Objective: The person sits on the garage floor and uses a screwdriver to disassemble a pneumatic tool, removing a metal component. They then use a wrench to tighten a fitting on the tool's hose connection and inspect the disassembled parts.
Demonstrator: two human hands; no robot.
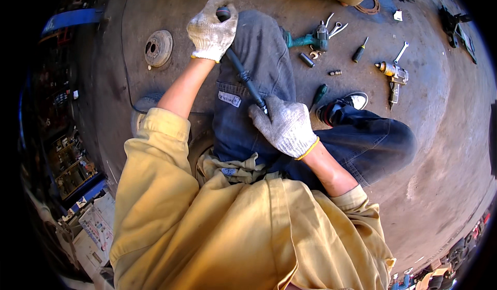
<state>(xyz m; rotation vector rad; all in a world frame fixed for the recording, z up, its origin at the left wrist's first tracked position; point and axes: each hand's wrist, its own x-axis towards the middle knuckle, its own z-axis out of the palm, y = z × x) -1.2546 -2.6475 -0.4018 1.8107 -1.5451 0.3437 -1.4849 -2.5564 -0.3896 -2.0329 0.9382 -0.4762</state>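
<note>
A long dark rod (243, 75) with a ribbed collar at its middle slants across my bent left leg. My left hand (213, 27), in a grey-white knit glove, is closed round its upper end, and a dark round tip shows inside the curl of thumb and finger. At the lower end, my gloved right hand (288, 125) grips the rod near a shiny section; part of that end is hidden by the fingers. Close to the right hand, a dark-green-handled tool (320, 94) lies on the floor beside my shoe (353, 102).
A green cordless impact tool (315, 39), a black socket (306, 60), a screwdriver (360, 50), a wrench (401, 52) and an air impact gun (394, 77) lie on the right. A rusty hub-like disc (158, 48) and a cable (124, 52) are on the left, before shelving (72, 160).
</note>
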